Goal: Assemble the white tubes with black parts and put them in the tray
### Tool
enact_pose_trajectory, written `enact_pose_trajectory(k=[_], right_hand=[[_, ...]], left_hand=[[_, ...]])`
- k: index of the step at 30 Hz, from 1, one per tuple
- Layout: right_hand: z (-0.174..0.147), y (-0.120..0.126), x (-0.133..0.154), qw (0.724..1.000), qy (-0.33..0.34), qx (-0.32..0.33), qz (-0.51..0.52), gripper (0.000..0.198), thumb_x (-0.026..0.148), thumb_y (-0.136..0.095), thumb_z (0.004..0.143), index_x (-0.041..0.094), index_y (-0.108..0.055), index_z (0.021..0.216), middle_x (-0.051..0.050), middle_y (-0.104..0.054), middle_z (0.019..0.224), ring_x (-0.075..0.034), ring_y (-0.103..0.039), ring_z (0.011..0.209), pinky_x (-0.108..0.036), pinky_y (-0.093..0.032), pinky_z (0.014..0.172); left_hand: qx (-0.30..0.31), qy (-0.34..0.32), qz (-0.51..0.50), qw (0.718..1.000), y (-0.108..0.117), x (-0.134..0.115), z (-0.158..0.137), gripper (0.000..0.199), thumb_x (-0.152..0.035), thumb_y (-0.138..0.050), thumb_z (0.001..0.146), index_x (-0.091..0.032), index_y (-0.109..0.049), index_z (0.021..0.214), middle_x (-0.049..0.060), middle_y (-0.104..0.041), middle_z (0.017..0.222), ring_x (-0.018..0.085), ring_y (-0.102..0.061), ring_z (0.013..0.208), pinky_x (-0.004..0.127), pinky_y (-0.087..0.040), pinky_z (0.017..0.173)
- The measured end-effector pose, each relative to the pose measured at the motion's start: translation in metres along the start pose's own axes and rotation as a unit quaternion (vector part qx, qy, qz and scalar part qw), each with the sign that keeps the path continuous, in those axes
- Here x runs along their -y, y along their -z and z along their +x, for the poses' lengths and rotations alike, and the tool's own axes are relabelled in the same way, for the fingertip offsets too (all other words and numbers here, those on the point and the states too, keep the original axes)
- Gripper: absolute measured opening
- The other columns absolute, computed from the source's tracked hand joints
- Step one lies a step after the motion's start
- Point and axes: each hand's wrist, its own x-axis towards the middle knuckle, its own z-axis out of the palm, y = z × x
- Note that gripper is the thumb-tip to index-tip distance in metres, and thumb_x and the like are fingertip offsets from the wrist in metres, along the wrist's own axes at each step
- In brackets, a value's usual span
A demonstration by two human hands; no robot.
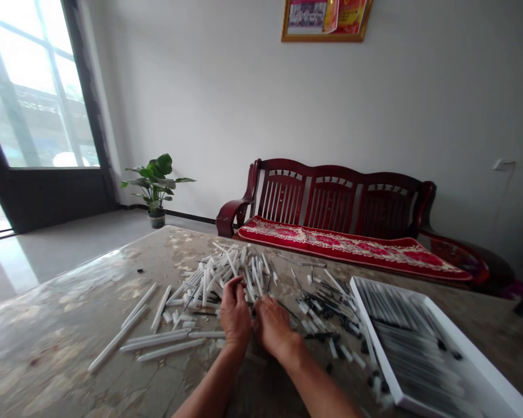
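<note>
My left hand (pixel 236 316) and my right hand (pixel 273 326) are close together over the table's middle, at the near edge of a heap of white tubes (pixel 218 270). The left fingers curl inward, and what they hold is hidden. Closed as well, the right hand has a small dark bit showing by its fingertips, too small to name. Longer white tubes (pixel 157 341) lie to the left of my hands. Black and clear small parts (pixel 318 310), some like caps, are scattered to the right, with thin dark rods among them.
An open white box (pixel 377 342) at the right holds rows of slim, pen-like sticks with dark parts. The stone-patterned table (pixel 47 348) stands before a dark red wooden bench (pixel 331 194) with a red patterned cover. A potted plant (pixel 157 186) is near the glass door (pixel 39 87).
</note>
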Motion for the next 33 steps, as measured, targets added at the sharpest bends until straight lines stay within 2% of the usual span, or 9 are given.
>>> enact_pose_trajectory(k=[7, 11, 15, 22, 27, 33], right_hand=[[-0.019, 0.003, -0.026, 1.000, -0.001, -0.012, -0.009, 0.026, 0.017, -0.057, 0.084, 0.020, -0.067, 0.108, -0.008, -0.069, 0.112, -0.024, -0.064, 0.105, -0.030, -0.047, 0.085], [-0.028, 0.005, -0.040, 1.000, 0.008, -0.016, 0.002, 0.019, 0.016, -0.059, 0.082, 0.022, -0.070, 0.096, -0.006, -0.071, 0.104, -0.022, -0.066, 0.101, -0.027, -0.046, 0.081], [-0.035, -0.001, -0.048, 0.998, -0.002, -0.052, 0.023, 0.015, 0.013, -0.057, 0.081, 0.022, -0.069, 0.083, -0.004, -0.070, 0.095, -0.020, -0.066, 0.096, -0.026, -0.045, 0.078], [-0.046, -0.024, -0.051, 0.990, 0.013, -0.130, 0.061, 0.021, 0.011, -0.053, 0.086, 0.025, -0.068, 0.088, -0.002, -0.067, 0.096, -0.019, -0.061, 0.096, -0.027, -0.043, 0.081], [-0.045, -0.027, -0.054, 0.987, -0.001, -0.149, 0.062, 0.025, 0.007, -0.051, 0.085, 0.025, -0.068, 0.088, -0.002, -0.066, 0.095, -0.020, -0.060, 0.097, -0.028, -0.042, 0.084], [-0.045, -0.023, -0.055, 0.983, -0.010, -0.170, 0.071, 0.025, 0.006, -0.051, 0.083, 0.023, -0.069, 0.088, -0.004, -0.066, 0.096, -0.022, -0.057, 0.097, -0.030, -0.041, 0.085]], left_hand=[[0.101, -0.029, 0.022, 0.994, -0.007, 0.003, -0.014, 0.022, -0.034, -0.047, 0.087, -0.022, -0.065, 0.096, 0.004, -0.071, 0.088, 0.021, -0.065, 0.083, 0.034, -0.049, 0.078], [0.139, -0.054, 0.106, 0.983, -0.006, 0.006, -0.013, 0.024, -0.029, -0.045, 0.088, -0.022, -0.066, 0.098, 0.007, -0.071, 0.097, 0.024, -0.065, 0.092, 0.037, -0.048, 0.084], [0.164, -0.095, 0.260, 0.947, -0.003, 0.001, -0.012, 0.030, -0.022, -0.046, 0.087, -0.022, -0.067, 0.109, 0.008, -0.071, 0.108, 0.028, -0.061, 0.104, 0.041, -0.044, 0.092], [0.223, -0.104, 0.398, 0.883, 0.002, -0.009, -0.015, 0.035, -0.021, -0.049, 0.087, -0.024, -0.066, 0.118, 0.008, -0.070, 0.115, 0.027, -0.059, 0.111, 0.039, -0.040, 0.095], [0.263, -0.117, 0.427, 0.857, 0.005, -0.009, -0.016, 0.031, -0.021, -0.051, 0.086, -0.025, -0.068, 0.112, 0.007, -0.073, 0.111, 0.026, -0.061, 0.109, 0.038, -0.039, 0.095], [0.273, -0.118, 0.405, 0.865, 0.004, -0.014, -0.018, 0.029, -0.021, -0.049, 0.088, -0.025, -0.067, 0.111, 0.006, -0.073, 0.111, 0.023, -0.064, 0.106, 0.034, -0.042, 0.093]])
